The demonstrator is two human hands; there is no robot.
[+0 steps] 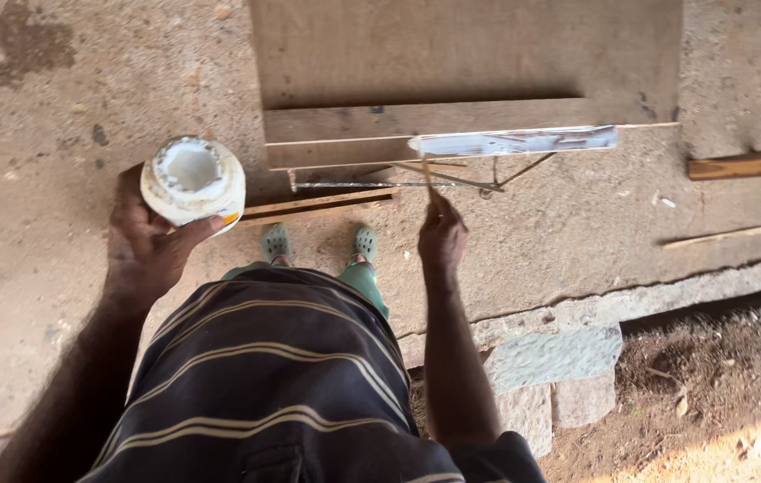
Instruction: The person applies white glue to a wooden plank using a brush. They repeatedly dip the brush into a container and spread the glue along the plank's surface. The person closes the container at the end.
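overhead, white-crusted open glue jar (193, 179)

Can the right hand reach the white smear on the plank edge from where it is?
Probably yes. The right hand holds a thin stick whose tip already meets the white smear on the plank, with nothing between.

Soft, even daylight fills the view, moderately bright and without glare. The only direct sun falls on the dirt (738, 447) at 5 o'clock, a warm orange patch. Shadows are weak: a dark band lies under the upper board (416, 121) at 12 o'clock. Focus is sharp on the concrete floor (58, 107), softer on the striped shirt (264, 376) at 6 o'clock. Straight edges bow slightly toward the frame borders.
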